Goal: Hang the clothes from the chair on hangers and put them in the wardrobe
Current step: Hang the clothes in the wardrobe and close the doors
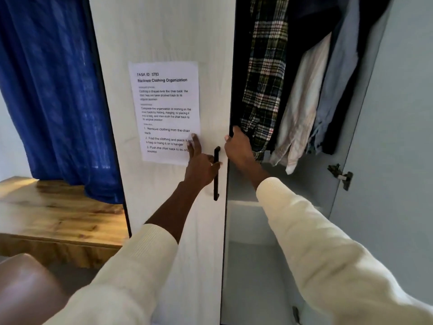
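Standing close at the wardrobe (164, 43), left door closed, right door swung open. Left hand (201, 165) laid on the closed door just beside the black handle (216, 173), fingers straight, forefinger reaching up onto the taped instruction sheet (165, 111), gripping nothing. Right hand (239, 147) just right of the handle, fingers curled round the door's inner edge, right beside the hem of a plaid shirt (266, 78). Further right of the handle, inside the wardrobe, more hanging clothes: a pale striped shirt (302, 109), a light blue shirt (337, 85) and dark garments behind. Hangers and rail hidden above the top of the view. No garment and no hanger in either hand. Well left of the handle, a blue curtain (51, 90) above a wooden counter (54, 214); low in the left corner, a brown rounded shape (25, 285), possibly the chair, nothing visibly draped on it. Judging by this, hanging looks largely or wholly done, though the chair's back is out of view; likely left: closing the wardrobe, perhaps checking for any remaining piece.
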